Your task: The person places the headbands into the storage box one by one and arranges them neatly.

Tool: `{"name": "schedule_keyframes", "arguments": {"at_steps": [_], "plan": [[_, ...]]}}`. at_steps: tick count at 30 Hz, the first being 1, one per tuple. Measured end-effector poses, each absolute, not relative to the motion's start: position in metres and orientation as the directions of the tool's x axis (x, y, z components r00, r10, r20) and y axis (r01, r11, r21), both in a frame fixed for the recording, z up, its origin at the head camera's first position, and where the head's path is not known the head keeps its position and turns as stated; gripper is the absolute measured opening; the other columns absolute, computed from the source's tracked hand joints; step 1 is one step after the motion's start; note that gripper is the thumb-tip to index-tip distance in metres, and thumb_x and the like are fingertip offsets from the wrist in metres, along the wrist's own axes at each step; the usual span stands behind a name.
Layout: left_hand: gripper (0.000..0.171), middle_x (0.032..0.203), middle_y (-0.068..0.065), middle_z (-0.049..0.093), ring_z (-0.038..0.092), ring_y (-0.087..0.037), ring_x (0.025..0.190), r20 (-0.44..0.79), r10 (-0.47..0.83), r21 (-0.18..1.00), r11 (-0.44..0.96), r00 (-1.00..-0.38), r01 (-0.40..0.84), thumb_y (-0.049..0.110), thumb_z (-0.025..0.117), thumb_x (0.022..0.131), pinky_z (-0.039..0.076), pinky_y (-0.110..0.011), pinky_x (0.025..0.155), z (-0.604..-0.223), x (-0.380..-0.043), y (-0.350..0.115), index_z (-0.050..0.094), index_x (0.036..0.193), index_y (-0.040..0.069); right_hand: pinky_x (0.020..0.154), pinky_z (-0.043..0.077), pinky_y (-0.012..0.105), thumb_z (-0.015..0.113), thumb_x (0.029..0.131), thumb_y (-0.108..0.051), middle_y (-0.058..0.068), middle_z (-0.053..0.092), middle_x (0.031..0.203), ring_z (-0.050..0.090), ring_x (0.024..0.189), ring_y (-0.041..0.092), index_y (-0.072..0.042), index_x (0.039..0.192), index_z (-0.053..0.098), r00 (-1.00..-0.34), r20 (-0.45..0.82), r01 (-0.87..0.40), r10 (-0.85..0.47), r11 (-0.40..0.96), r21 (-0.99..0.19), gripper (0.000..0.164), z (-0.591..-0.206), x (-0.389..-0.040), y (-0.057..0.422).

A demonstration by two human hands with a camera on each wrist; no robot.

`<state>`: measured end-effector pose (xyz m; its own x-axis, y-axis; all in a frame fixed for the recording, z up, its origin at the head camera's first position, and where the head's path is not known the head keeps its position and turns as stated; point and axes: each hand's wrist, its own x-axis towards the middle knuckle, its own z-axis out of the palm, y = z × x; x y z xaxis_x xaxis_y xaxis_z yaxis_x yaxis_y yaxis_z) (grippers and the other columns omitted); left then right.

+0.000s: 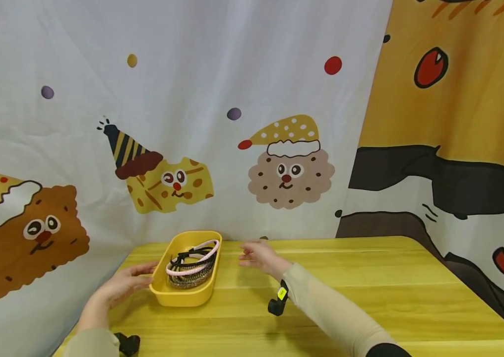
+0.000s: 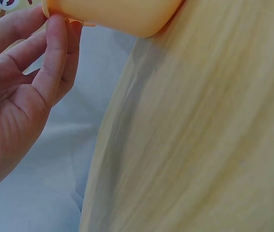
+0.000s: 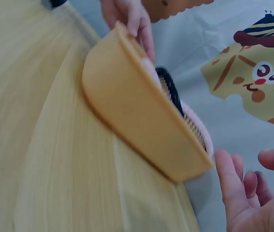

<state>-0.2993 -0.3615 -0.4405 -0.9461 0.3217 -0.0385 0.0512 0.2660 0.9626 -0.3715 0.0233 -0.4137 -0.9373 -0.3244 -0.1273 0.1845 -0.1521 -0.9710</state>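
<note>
A yellow plastic bin (image 1: 185, 299) stands on the table's left half, holding several headbands. A pink headband (image 1: 185, 272) lies uppermost, a black headband (image 1: 182, 257) with a bow beside it, and dark and glittery ones underneath. My left hand (image 1: 120, 286) is at the bin's left side. In the left wrist view, the fingertips (image 2: 55, 24) touch the bin just under its rim, the fingers nearly straight. My right hand (image 1: 263, 258) is held in the air to the right of the bin, apart from it. Its fingers are loosely spread and hold nothing, as the right wrist view also shows.
The yellow wood-grain table (image 1: 346, 292) extends right and forward of the bin. Behind it hangs a white cloth (image 1: 225, 198) printed with cartoon biscuits and cheese. A black wrist camera (image 1: 277, 303) hangs from the right sleeve, and another (image 1: 128, 343) sits at the left wrist.
</note>
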Motion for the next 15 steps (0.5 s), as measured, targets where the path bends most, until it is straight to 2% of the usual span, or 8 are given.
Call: {"name": "schedule_keyframes", "arguments": {"at_steps": [6, 10, 15], "plan": [[0.067, 0.148, -0.037, 0.026, 0.055, -0.02, 0.117, -0.035, 0.336, 0.963, 0.263, -0.941, 0.058, 0.011, 0.057, 0.098, 0.049, -0.031, 0.092, -0.437, -0.301, -0.359, 0.02, 0.147, -0.015, 0.078, 0.057, 0.043, 0.057, 0.096, -0.011, 0.006, 0.051, 0.078, 0.062, 0.072, 0.021, 0.009, 0.117, 0.053, -0.942, -0.082, 0.109, -0.325, -0.066, -0.992, 0.029, -0.421, -0.374, 0.05], [0.067, 0.146, -0.036, 0.029, 0.056, -0.021, 0.115, -0.033, 0.326, 0.963, 0.264, -0.945, 0.057, 0.01, 0.057, 0.098, 0.05, -0.03, 0.091, -0.439, -0.303, -0.359, 0.02, 0.147, -0.014, 0.075, 0.057, 0.043, 0.06, 0.096, -0.017, 0.009, 0.052, 0.085, 0.061, 0.072, 0.022, 0.007, 0.117, 0.054, -0.953, -0.079, 0.089, -0.294, -0.023, -0.996, 0.032, -0.423, -0.373, 0.065], [0.066, 0.145, -0.036, 0.03, 0.056, -0.023, 0.116, -0.036, 0.328, 0.966, 0.252, -0.944, 0.051, 0.01, 0.055, 0.099, 0.05, -0.03, 0.091, -0.439, -0.305, -0.362, 0.018, 0.148, -0.015, 0.078, 0.056, 0.049, 0.06, 0.096, -0.018, 0.011, 0.054, 0.088, 0.062, 0.076, 0.029, 0.005, 0.119, 0.054, -0.968, -0.073, 0.066, -0.239, 0.039, -0.997, 0.033, -0.419, -0.371, 0.082]]}}
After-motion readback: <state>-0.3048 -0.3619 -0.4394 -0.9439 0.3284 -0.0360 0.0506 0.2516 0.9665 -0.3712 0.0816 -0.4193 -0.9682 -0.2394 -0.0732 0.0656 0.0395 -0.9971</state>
